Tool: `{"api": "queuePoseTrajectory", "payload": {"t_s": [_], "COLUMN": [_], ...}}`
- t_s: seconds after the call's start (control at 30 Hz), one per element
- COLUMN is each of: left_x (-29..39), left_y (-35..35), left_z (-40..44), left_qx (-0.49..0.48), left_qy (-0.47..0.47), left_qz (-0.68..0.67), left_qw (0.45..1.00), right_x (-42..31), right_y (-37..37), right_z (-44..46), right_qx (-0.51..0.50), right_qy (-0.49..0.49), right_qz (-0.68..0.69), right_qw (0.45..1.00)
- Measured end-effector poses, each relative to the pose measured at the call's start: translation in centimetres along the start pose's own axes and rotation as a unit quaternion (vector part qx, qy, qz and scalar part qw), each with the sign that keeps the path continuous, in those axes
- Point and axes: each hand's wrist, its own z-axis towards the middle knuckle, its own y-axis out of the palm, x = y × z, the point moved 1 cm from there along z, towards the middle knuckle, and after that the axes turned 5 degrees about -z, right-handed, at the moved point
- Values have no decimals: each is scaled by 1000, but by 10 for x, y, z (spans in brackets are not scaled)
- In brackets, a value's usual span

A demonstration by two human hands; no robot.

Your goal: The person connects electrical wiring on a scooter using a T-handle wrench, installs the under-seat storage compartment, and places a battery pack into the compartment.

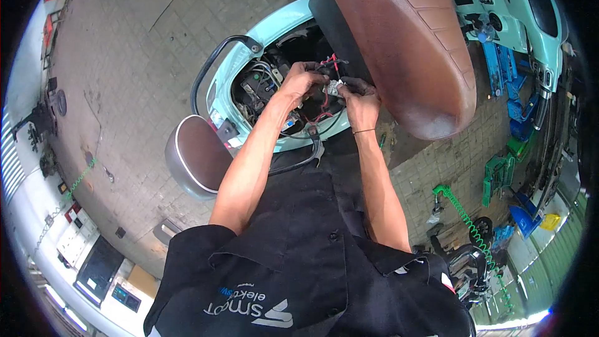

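A light-teal scooter body point(262, 32) has its brown seat point(405, 43) tipped up, baring the compartment beneath. Over that opening, my left hand point(301, 82) is closed in a pinch; what lies between its fingertips is too small to make out. Just to the right, my right hand point(360, 98) grips a small whitish connector block point(335, 88) between thumb and fingers. The two hands nearly meet at this block. Red wires point(323, 115) run below and above it. Left of my left hand, black electrical parts and cables point(254, 84) fill the compartment.
A black grab rail point(206, 65) and a brown padded backrest point(198, 153) stick out at the scooter's rear. Another teal vehicle part point(524, 19) stands at the right, near blue metal stands point(499, 65). A coiled green hose point(462, 212) hangs at lower right above paved floor point(137, 87).
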Motion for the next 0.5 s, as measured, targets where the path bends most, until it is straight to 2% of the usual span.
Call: {"api": "queuePoseTrajectory", "payload": {"t_s": [0.2,0.23,0.3,0.4,0.5], "left_x": [-7,-11,-17,-22,-20], "left_y": [-3,-4,-6,-11,-13], "left_z": [3,3,6,20,29], "left_qx": [60,68,75,47,42], "left_qy": [7,9,10,-9,5], "left_qz": [-36,-35,-35,-42,-77], "left_qw": [998,997,996,998,996], "right_x": [24,13,-3,13,22], "right_y": [-2,-2,-3,2,3], "right_z": [10,4,-4,1,5], "right_qx": [34,35,-5,-24,-46], "right_qy": [-106,-106,-17,-47,-86], "right_qz": [-59,-59,-57,-22,-44], "right_qw": [992,992,998,998,994]}}
